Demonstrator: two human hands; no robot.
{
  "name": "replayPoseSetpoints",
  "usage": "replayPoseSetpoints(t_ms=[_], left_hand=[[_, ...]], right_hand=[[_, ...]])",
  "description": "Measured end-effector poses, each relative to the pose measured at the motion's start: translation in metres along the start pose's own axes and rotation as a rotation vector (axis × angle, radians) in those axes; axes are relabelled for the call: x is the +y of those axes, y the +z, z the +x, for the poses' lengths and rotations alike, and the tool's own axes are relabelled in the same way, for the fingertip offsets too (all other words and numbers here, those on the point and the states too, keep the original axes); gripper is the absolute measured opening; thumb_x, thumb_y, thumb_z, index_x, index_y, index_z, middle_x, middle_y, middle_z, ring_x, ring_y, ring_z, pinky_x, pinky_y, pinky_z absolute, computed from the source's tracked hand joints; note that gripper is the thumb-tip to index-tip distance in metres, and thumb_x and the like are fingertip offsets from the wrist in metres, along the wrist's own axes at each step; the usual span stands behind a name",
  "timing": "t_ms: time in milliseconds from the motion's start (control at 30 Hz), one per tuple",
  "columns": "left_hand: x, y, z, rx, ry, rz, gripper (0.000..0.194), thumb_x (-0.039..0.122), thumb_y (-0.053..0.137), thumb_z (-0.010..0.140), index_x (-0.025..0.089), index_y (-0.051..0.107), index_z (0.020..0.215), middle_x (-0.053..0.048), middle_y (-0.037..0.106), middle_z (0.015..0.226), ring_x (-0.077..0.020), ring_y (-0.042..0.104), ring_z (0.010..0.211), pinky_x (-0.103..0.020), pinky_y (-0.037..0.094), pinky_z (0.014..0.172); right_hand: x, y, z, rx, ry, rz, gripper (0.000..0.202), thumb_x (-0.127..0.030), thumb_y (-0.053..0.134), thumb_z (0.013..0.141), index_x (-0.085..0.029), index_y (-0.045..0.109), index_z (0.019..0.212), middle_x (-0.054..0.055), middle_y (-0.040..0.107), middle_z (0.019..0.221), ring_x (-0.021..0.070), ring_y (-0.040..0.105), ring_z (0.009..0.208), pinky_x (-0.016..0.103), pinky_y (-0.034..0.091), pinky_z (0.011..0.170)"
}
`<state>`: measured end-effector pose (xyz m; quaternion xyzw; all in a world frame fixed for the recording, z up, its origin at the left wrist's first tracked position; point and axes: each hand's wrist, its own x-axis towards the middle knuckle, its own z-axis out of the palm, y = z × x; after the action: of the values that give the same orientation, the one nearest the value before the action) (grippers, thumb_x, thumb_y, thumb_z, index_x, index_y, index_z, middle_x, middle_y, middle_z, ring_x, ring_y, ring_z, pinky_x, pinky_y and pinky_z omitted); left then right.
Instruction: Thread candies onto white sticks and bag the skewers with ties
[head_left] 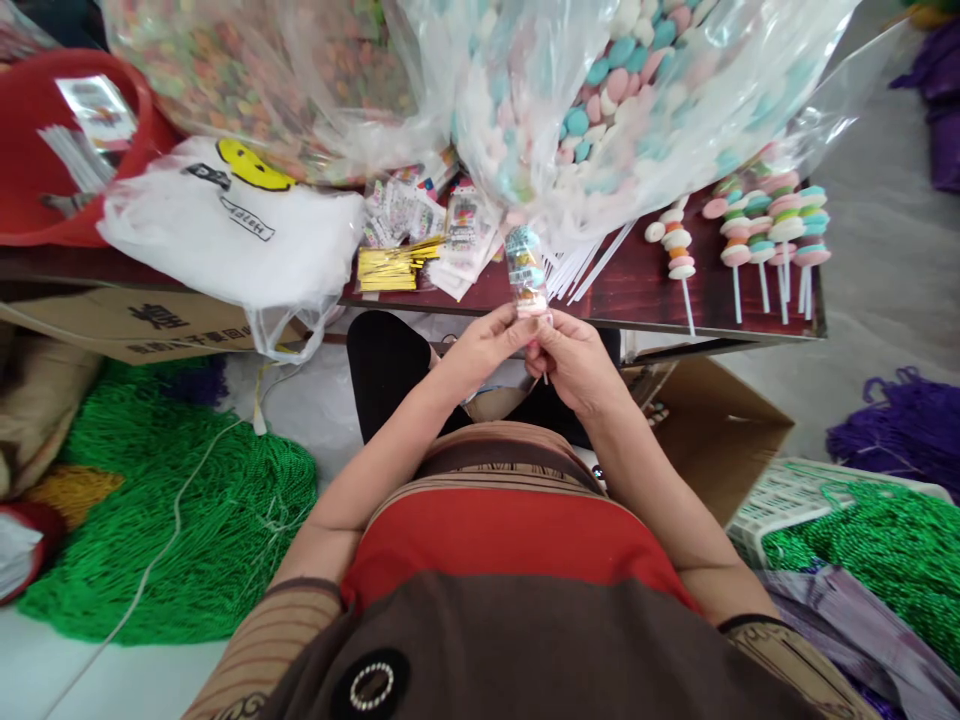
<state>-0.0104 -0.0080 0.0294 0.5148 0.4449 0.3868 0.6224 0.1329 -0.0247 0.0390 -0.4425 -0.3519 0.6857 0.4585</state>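
Both hands meet at the table's front edge around a candy skewer [526,268] in a printed clear wrapper. My left hand [495,338] pinches the bottom of the wrapper from the left. From the right, my right hand [571,355] closes on the same gathered end, and the tip of a white stick shows below its fingers. Just beyond lie loose white sticks [592,268], a bundle of yellow twist ties [386,270] and flat printed wrappers [463,238]. Several unwrapped candy skewers [784,225] lie on the right of the table.
Big clear bags of pastel candies [600,110] and small coloured candies [300,90] line the back. A white plastic bag [232,225] and a red basin [45,190] stand left. Below are green bead strings [225,530], a cardboard box [720,430] and a white crate [810,490].
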Motion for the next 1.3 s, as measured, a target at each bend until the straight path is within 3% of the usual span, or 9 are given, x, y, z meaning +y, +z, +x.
replayPoseSetpoints(t_ms=[367,500,600,700,767,933,1033,1200,1300], left_hand=[[0.006,-0.001,-0.006,-0.287,-0.302,-0.380,0.044,0.054,0.067,0.085,0.018,0.069,0.112,0.009,0.042,0.043,-0.0170,0.061,0.041,-0.025,0.047,0.042],[0.005,-0.002,-0.008,-0.318,-0.332,-0.412,0.048,0.060,0.076,0.077,0.019,0.064,0.097,0.008,0.048,0.045,-0.0186,0.061,0.039,-0.026,0.045,0.040],[0.013,-0.004,-0.008,-0.233,-0.269,-0.422,0.043,0.058,0.075,0.083,0.018,0.059,0.083,0.002,0.060,0.061,-0.0137,0.062,0.048,-0.025,0.046,0.046],[0.023,-0.004,-0.010,-0.194,-0.224,-0.435,0.038,0.048,0.074,0.089,0.017,0.055,0.075,0.002,0.057,0.065,-0.0126,0.065,0.061,-0.025,0.052,0.057],[0.026,0.000,-0.013,-0.292,-0.266,-0.466,0.038,0.045,0.075,0.089,0.017,0.055,0.074,0.005,0.050,0.060,-0.0110,0.061,0.054,-0.026,0.052,0.057],[0.023,0.017,-0.024,-0.521,-0.387,-0.594,0.041,0.051,0.075,0.087,0.019,0.051,0.077,0.009,0.042,0.055,-0.0074,0.044,0.037,-0.025,0.044,0.045],[0.022,0.018,-0.024,-0.421,-0.314,-0.409,0.039,0.053,0.067,0.092,0.021,0.050,0.081,0.009,0.041,0.055,-0.0076,0.041,0.039,-0.024,0.041,0.047],[0.017,0.010,-0.016,0.112,0.014,0.414,0.017,0.033,0.061,0.097,0.023,0.051,0.087,0.003,0.053,0.067,-0.0139,0.053,0.060,-0.025,0.038,0.061],[0.014,0.006,-0.014,0.129,0.062,0.432,0.023,0.038,0.058,0.098,0.023,0.050,0.084,0.002,0.051,0.068,-0.0133,0.050,0.061,-0.026,0.036,0.060]], right_hand=[[0.004,0.000,-0.010,-0.258,0.198,-0.017,0.054,-0.074,0.072,0.078,-0.021,0.063,0.074,-0.002,0.062,0.052,0.0127,0.055,0.043,0.026,0.048,0.046],[0.014,-0.002,-0.014,-0.241,0.159,-0.020,0.051,-0.073,0.076,0.075,-0.024,0.064,0.082,-0.004,0.067,0.058,0.0128,0.059,0.046,0.026,0.049,0.047],[0.006,-0.017,-0.020,-0.292,0.188,-0.272,0.046,-0.067,0.078,0.077,-0.021,0.071,0.080,0.000,0.072,0.066,0.0141,0.067,0.059,0.028,0.057,0.062],[-0.015,-0.037,-0.022,-0.097,0.048,-0.422,0.040,-0.059,0.078,0.081,-0.019,0.078,0.086,0.005,0.077,0.079,0.0162,0.070,0.070,0.031,0.060,0.070],[-0.028,-0.043,-0.019,0.034,-0.101,-0.332,0.043,-0.058,0.080,0.079,-0.023,0.078,0.103,0.007,0.080,0.097,0.0196,0.073,0.083,0.033,0.061,0.074],[-0.031,-0.030,-0.003,-0.132,-0.117,-0.114,0.064,-0.072,0.081,0.068,-0.027,0.072,0.112,0.008,0.079,0.107,0.0290,0.075,0.103,0.043,0.063,0.081],[-0.019,-0.016,0.004,-0.045,-0.114,-0.116,0.057,-0.074,0.076,0.072,-0.026,0.068,0.103,0.007,0.079,0.099,0.0282,0.076,0.099,0.040,0.063,0.075],[-0.008,-0.002,0.012,0.234,-0.244,-0.127,0.046,-0.064,0.079,0.075,-0.025,0.064,0.092,0.006,0.078,0.096,0.0223,0.074,0.093,0.034,0.060,0.076],[-0.016,-0.004,0.011,0.224,-0.274,-0.155,0.044,-0.062,0.081,0.075,-0.025,0.064,0.093,0.005,0.077,0.096,0.0186,0.071,0.082,0.030,0.056,0.066]])
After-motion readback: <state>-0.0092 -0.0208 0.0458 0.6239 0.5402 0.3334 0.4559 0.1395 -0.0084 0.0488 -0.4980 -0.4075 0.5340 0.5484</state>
